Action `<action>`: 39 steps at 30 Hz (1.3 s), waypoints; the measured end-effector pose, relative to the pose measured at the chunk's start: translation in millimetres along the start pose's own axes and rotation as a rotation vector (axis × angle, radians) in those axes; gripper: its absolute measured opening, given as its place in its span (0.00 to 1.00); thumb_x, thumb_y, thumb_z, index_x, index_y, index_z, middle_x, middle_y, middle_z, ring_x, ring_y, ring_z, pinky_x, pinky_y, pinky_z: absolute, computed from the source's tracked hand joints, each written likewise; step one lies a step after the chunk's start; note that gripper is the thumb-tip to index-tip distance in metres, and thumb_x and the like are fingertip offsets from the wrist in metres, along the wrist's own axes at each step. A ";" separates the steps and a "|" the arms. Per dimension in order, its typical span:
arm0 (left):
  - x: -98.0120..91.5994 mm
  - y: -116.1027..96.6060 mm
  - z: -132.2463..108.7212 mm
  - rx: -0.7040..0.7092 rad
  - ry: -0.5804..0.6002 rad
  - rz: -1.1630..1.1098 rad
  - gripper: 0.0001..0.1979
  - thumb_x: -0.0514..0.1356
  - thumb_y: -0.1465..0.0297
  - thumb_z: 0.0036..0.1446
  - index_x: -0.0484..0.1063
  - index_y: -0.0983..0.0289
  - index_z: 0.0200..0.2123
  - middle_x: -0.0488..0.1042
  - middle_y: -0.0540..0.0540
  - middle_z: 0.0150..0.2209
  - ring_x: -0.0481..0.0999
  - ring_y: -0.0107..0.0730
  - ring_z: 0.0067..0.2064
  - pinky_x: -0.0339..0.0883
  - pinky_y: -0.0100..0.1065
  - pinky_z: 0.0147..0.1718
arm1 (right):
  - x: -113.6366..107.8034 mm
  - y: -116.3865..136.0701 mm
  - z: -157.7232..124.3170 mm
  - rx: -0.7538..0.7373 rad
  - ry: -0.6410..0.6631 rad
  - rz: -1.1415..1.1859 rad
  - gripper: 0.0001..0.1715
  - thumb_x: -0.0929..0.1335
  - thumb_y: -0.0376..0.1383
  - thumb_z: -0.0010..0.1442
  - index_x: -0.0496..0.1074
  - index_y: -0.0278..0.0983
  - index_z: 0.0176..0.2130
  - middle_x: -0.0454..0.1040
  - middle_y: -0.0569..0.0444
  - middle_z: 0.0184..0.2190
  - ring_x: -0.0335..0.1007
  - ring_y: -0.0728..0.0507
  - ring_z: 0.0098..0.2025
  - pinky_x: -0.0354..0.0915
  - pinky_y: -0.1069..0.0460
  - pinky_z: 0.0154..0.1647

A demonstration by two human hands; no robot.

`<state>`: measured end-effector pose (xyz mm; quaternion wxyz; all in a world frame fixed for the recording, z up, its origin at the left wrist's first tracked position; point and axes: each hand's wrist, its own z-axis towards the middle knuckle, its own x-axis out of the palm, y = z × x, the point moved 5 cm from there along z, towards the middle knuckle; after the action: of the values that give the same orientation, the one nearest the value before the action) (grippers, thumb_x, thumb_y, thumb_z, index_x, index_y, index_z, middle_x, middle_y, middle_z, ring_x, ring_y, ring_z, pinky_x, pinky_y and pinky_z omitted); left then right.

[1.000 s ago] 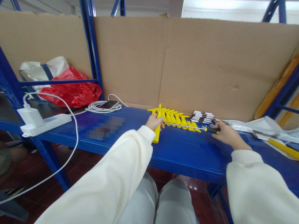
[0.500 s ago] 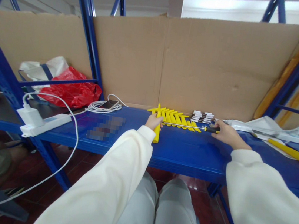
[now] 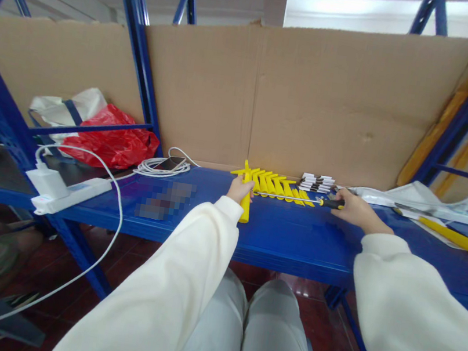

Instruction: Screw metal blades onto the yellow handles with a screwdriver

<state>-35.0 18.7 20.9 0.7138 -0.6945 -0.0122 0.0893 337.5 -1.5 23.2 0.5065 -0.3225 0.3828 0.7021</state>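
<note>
The left arm, in a cream sleeve, reaches up from the bottom of the view, and the left hand (image 3: 239,190) sits palm inward on the desk's (image 3: 295,237) middle, its fingers wrapped around a yellow piece (image 3: 245,209) whose lower end points toward the person. The right arm comes in from the lower right, bent at the wrist, and the right hand (image 3: 354,210) points left with its fingers curled around the rear of a black-handled screwdriver (image 3: 330,203) — the shaft runs level to the left, in front of a row of yellow parts (image 3: 277,183), and ends by the left fingers, where the tip is too small to make out. Beyond the screwdriver's handle lies a stack of white and dark pieces (image 3: 316,183), near the cardboard panel (image 3: 315,100)

As for containers, a red plastic bag (image 3: 112,137) slumps at the left against a white bag (image 3: 88,105) with a dark strap; what either holds cannot be seen. At the right, crumpled clear plastic (image 3: 419,198) lies behind a long yellow-handled tool (image 3: 462,240) — its contents, if any, cannot be told
</note>
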 end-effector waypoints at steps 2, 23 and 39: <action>-0.1 -0.4 -0.7 0.000 -0.002 0.000 0.15 0.66 0.80 0.58 0.80 0.66 0.49 0.66 0.42 0.17 0.70 0.29 0.20 0.71 0.26 0.25 | 1.1 0.6 0.0 -0.006 0.019 -0.012 0.16 0.75 0.37 0.48 0.69 0.46 0.37 0.80 0.53 0.30 0.80 0.35 0.34 0.71 0.46 0.37; 39.1 -8.8 -15.6 0.032 0.134 -0.014 0.24 0.61 0.80 0.65 0.76 0.68 0.63 0.67 0.43 0.20 0.70 0.30 0.21 0.68 0.27 0.24 | 37.5 75.6 3.7 -0.152 0.278 0.128 0.05 0.77 0.39 0.60 0.83 0.41 0.37 0.89 0.47 0.40 0.86 0.34 0.44 0.78 0.45 0.50; 160.9 -28.1 -32.4 -0.022 0.356 -0.271 0.13 0.67 0.84 0.62 0.70 0.61 0.33 0.69 0.44 0.21 0.70 0.25 0.22 0.68 0.28 0.28 | 20.9 55.3 13.9 -0.189 -0.074 0.548 0.14 0.73 0.48 0.59 0.81 0.40 0.32 0.86 0.47 0.33 0.82 0.37 0.39 0.78 0.43 0.47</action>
<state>131.1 9.4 30.6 0.7027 -0.6990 0.0200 -0.1316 277.8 9.5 24.3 0.2795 -0.2268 0.3698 0.8565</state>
